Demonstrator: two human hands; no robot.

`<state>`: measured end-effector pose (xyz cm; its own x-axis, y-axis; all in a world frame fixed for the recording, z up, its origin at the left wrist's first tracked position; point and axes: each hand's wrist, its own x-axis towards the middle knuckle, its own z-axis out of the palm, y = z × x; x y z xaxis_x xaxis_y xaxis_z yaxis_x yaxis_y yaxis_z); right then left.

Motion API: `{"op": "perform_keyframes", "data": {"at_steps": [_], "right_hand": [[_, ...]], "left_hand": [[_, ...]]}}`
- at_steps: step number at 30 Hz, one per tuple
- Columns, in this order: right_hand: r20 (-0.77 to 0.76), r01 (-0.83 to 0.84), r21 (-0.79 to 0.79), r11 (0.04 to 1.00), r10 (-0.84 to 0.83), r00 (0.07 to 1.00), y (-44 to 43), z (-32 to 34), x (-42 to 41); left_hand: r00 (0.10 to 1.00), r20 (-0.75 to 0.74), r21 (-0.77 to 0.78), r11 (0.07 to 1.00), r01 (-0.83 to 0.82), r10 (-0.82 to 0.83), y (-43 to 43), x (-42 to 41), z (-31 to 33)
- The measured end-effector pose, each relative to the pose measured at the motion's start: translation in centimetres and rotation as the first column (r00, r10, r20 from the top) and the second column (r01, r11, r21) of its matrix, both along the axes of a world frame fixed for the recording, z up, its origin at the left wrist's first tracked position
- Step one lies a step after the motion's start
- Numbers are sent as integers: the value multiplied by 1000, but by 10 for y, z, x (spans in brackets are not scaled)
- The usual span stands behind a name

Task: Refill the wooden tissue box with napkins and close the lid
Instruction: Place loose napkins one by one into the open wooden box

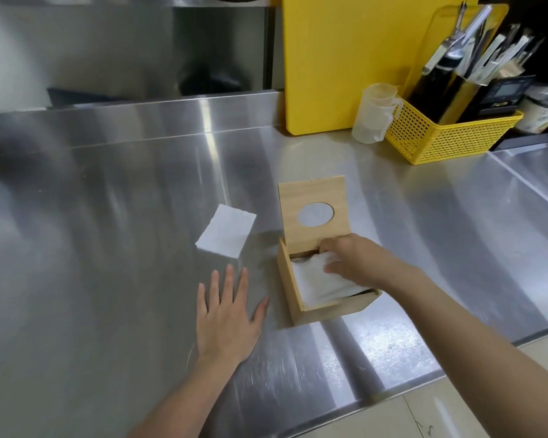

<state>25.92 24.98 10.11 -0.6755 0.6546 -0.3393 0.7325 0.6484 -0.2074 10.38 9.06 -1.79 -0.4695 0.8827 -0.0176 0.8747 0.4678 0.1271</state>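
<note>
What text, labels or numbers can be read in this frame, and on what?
No text is legible.
Black digital device behind the yellow basket: display shows something, too blurred to read.
Round container at the far right edge: print on its side, too blurred to read.
Clear measuring jug: any scale marks are too faint to tell.
Wooden tissue box, its raised lid, the loose napkin and the yellow board: no markings visible.

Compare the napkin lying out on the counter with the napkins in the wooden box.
The loose napkin lies flat and alone on the steel counter, untouched; the napkins in the box sit inside the wooden tissue box, pressed by the right hand. The loose one lies fully exposed; the boxed ones are tilted and partly covered by that hand. Both are white and roughly square.
</note>
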Motion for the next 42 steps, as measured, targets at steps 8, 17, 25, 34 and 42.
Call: {"op": "perform_keyframes", "data": {"at_steps": [8,17,25,34,42], "right_hand": [[-25,-322,472,821,378,926,-12,-5,7],[346,-222,6,975,206,915,-10,-14,-10],[168,-128,-76,989,139,976,-16,48,-27],[-145,-105,-85,991,92,985,-39,50,-104],[-94,358,-119,926,-370,924,-30,-41,-179]], "left_hand": [[1000,8,-5,1000,-5,5,0,-1,-1],[1000,26,-9,1000,-7,7,1,-2,1],[998,38,-18,999,-49,50,-6,-29,6],[973,17,-47,972,-229,230,-14,-129,6],[973,-9,21,973,-229,229,-11,-140,-2]]}}
